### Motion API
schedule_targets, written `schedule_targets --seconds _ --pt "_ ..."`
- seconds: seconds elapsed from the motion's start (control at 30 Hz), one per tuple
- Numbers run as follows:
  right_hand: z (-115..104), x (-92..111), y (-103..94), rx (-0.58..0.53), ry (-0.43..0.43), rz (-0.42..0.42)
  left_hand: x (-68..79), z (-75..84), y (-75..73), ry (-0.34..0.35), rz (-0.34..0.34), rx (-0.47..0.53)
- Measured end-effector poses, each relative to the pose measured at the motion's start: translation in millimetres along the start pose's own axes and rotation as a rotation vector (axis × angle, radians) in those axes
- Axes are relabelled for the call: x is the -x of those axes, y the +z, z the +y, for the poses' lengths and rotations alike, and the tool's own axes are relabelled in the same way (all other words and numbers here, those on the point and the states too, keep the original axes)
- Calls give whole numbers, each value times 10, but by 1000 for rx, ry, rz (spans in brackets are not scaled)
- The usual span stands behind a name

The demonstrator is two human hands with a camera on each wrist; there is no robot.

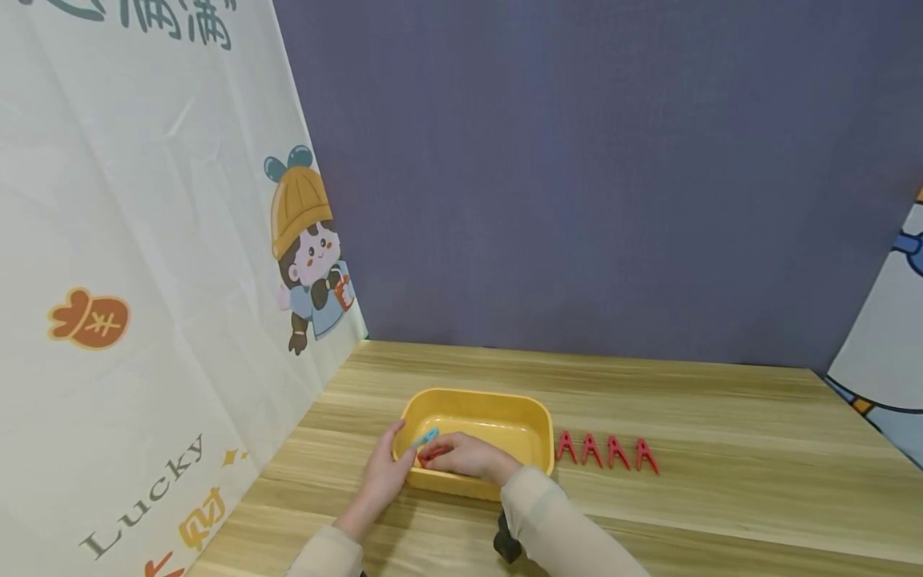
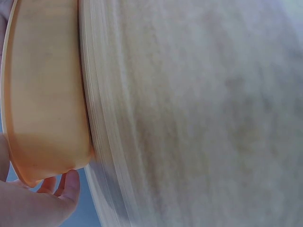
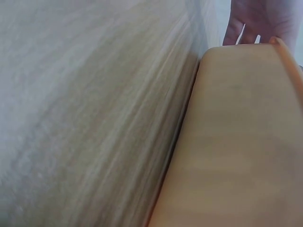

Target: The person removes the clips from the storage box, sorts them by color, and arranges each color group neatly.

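Observation:
A yellow plastic basin (image 1: 479,393) sits on the wooden table. My left hand (image 1: 384,474) grips its left end, thumb over the rim and fingers outside. The left wrist view shows those fingers (image 2: 70,187) against the basin's end wall (image 2: 47,94). Inside the basin, at the left, my right hand (image 1: 472,457) pinches a red clothespin (image 1: 427,457), partly hidden by the fingers. A light blue clothespin (image 1: 427,437) lies just beyond it. In the right wrist view the basin wall (image 3: 236,123) hides my right hand, and the left hand (image 3: 258,21) shows at the far end.
Several red clothespins (image 1: 611,453) lie in a row on the table right of the basin. A white printed sheet (image 1: 180,264) borders the table on the left, and a dark blue-grey panel (image 1: 577,176) stands behind. A black object (image 1: 507,541) is under the right sleeve.

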State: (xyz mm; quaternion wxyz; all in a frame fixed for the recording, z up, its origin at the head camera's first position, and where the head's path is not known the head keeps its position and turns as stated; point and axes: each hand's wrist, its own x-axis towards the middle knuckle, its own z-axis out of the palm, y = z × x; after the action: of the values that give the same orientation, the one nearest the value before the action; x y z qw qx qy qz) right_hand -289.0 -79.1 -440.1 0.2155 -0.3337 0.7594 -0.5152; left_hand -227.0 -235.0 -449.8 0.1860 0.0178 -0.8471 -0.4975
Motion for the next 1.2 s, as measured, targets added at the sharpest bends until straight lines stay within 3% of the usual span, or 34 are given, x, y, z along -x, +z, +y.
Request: schedule_targets --seconds 0.37,0.83,1.03,1.2 --pt "17 -10 6 -68 -18 6 9 -3 -13 -5 5 -6" --pt "-1 10 -54 -203 47 146 -10 -23 4 -1 -2 7" --pt "-23 45 -113 -207 96 145 -16 -29 16 -10 2 1" --pt "-44 79 -156 -316 114 148 -6 -29 12 -13 3 -1"
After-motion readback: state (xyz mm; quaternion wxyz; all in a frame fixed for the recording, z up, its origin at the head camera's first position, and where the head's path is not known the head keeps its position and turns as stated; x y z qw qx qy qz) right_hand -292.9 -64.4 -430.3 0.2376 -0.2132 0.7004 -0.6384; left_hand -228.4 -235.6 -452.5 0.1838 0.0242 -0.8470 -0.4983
